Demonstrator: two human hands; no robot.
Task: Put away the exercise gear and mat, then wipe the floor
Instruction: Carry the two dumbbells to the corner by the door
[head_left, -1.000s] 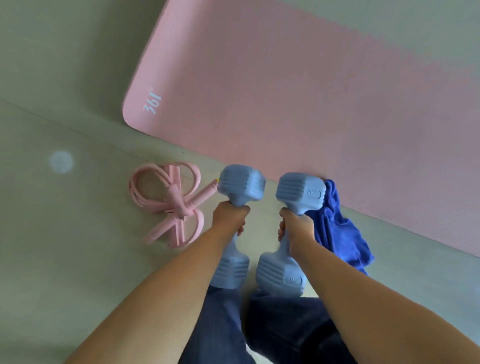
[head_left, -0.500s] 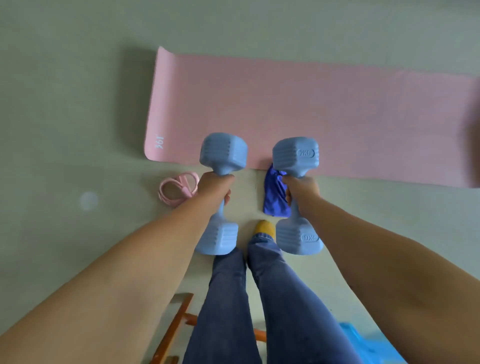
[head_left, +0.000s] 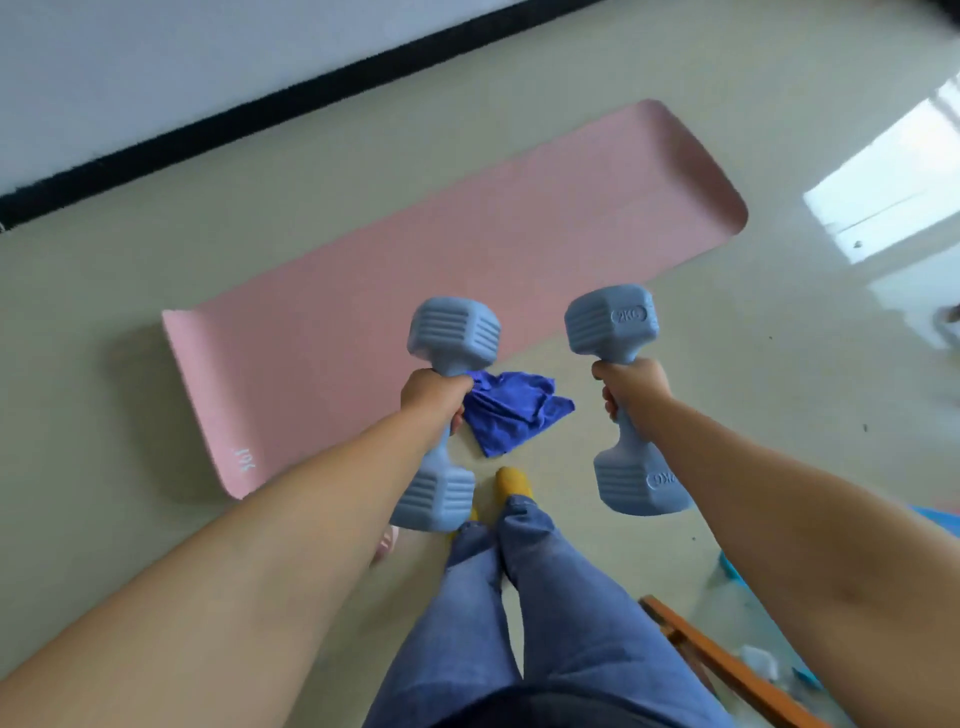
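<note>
out in front of the body, both hands are up off the floor (head_left: 597, 130) with a dumbbell each. left hand (head_left: 434, 397) has its fingers wrapped tight round the handle of the left dumbbell (head_left: 447, 415), which tilts so one ribbed head points to about 12 o'clock and the other back toward the legs. right hand (head_left: 631, 387) is curled the same way round the right dumbbell (head_left: 626, 405), heads marked "2kg", and the two weights sit well apart, neither touching anything else.

pink mat (head_left: 415, 291) lies flat and unrolled on the floor, running from roughly 9 o'clock up to 2 o'clock, small white logo near its close corner. blue cloth (head_left: 511, 410) is crumpled on the floor just beside the mat's near edge, showing between the two hands from this angle.

at 6 o'clock there's jeans (head_left: 519, 597) and a yellow sock (head_left: 511, 480). wooden frame (head_left: 727, 670) at 5 o'clock, some blue stuff past it that's too cut off to tell. black baseboard (head_left: 260, 104) runs along the wall at 11 o'clock.
</note>
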